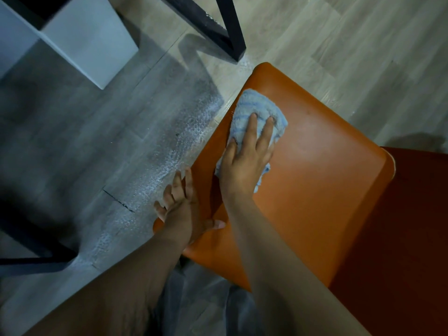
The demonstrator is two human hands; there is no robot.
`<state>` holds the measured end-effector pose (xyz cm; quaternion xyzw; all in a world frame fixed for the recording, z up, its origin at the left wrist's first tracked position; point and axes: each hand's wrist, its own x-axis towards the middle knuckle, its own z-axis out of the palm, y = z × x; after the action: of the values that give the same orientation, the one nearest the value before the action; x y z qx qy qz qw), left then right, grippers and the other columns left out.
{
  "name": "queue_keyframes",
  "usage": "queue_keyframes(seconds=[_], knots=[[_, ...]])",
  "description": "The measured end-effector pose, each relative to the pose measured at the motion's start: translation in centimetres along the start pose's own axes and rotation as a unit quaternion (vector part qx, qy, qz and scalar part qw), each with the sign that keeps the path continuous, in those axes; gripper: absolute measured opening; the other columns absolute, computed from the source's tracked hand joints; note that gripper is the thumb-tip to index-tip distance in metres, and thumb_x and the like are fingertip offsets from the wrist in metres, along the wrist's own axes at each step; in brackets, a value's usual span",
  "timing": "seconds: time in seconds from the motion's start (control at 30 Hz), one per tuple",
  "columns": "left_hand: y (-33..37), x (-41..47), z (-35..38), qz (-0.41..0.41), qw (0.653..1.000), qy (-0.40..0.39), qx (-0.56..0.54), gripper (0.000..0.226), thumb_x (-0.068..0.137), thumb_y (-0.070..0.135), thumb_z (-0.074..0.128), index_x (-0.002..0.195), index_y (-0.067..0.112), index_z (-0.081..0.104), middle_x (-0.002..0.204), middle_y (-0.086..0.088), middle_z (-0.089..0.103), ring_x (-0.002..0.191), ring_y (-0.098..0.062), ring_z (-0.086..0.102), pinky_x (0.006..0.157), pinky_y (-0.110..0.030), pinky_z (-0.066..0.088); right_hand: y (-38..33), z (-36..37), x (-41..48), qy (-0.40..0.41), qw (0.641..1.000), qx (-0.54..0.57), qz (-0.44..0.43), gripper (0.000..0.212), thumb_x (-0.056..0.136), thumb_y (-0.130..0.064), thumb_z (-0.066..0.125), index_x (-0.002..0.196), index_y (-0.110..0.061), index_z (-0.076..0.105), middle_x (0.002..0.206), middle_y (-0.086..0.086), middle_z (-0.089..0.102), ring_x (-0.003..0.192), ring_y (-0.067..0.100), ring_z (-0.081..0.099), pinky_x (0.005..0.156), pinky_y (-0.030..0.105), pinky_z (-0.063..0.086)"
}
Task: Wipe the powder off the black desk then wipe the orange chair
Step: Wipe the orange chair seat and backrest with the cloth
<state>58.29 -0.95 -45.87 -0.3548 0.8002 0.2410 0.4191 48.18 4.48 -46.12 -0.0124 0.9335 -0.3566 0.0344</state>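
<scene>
The orange chair (315,180) fills the right half of the view, its smooth seat facing up and its darker backrest at the far right. A light blue cloth (257,110) lies bunched on the seat near its front left corner. My right hand (244,156) presses flat on the cloth with straight fingers. My left hand (180,204) rests on the seat's left edge, thumb on top and fingers spread over the side. Of the black desk only the dark legs (228,23) show at the top.
A pale wood floor (339,44) surrounds the chair. A strip of bubble wrap (174,151) lies on the floor to the chair's left. A white cabinet (80,37) stands at the top left. A dark frame (34,248) crosses the lower left.
</scene>
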Motion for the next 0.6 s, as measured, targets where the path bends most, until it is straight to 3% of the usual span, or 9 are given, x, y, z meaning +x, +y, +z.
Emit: queue_keyframes(seconds=[0.07,0.2,0.33,0.43,0.6], knots=[[-0.2,-0.1,0.0,0.004,1.0,-0.002,-0.01,0.148,0.058,0.068,0.076,0.136,0.029,-0.044,0.151,0.0,-0.036,0.146,-0.031,-0.013,0.116,-0.06,0.003,-0.3,0.0,0.1,-0.009,1.0,0.009,-0.016,0.058,0.094,-0.018,0.044,0.151,-0.019,0.031,0.161,0.009,0.012,0.147,0.034,0.009,0.114,0.019,-0.009],[-0.6,-0.1,0.2,0.025,0.999,0.013,-0.028,0.151,0.053,0.069,0.078,0.135,0.031,-0.043,0.152,0.002,-0.035,0.146,-0.031,-0.013,0.115,-0.061,0.002,-1.1,-1.4,0.5,-0.029,0.992,0.119,-0.015,0.053,0.098,-0.018,0.046,0.149,-0.024,0.035,0.161,0.002,0.016,0.148,0.019,0.014,0.119,0.038,0.019],[-0.6,-0.3,0.2,0.029,0.999,0.026,-0.02,0.152,0.052,0.069,0.079,0.137,0.031,-0.042,0.153,0.002,-0.033,0.146,-0.032,-0.008,0.115,-0.061,0.006,-0.3,-5.3,-0.3,-0.017,0.982,0.19,-0.017,0.051,0.098,-0.011,0.047,0.148,-0.019,0.038,0.16,0.004,0.022,0.145,0.003,0.015,0.113,0.014,0.019],[-1.0,-0.3,0.2,0.042,0.998,0.032,-0.018,0.151,0.052,0.072,0.076,0.136,0.032,-0.043,0.154,0.001,-0.031,0.145,-0.033,-0.007,0.114,-0.062,0.01,2.4,-8.3,-1.9,0.002,0.987,0.159,-0.028,0.051,0.098,-0.009,0.047,0.148,-0.016,0.037,0.16,0.006,0.019,0.147,0.006,0.015,0.114,0.018,0.021],[-0.8,-0.6,0.0,0.055,0.998,0.035,0.01,0.148,0.057,0.074,0.072,0.137,0.024,-0.042,0.155,-0.006,-0.027,0.145,-0.036,-0.003,0.113,-0.062,0.014,7.2,-12.4,-4.9,0.042,0.994,0.101,0.025,0.051,0.099,-0.014,0.048,0.148,-0.018,0.036,0.161,0.004,0.018,0.146,0.002,0.015,0.108,0.006,0.019]])
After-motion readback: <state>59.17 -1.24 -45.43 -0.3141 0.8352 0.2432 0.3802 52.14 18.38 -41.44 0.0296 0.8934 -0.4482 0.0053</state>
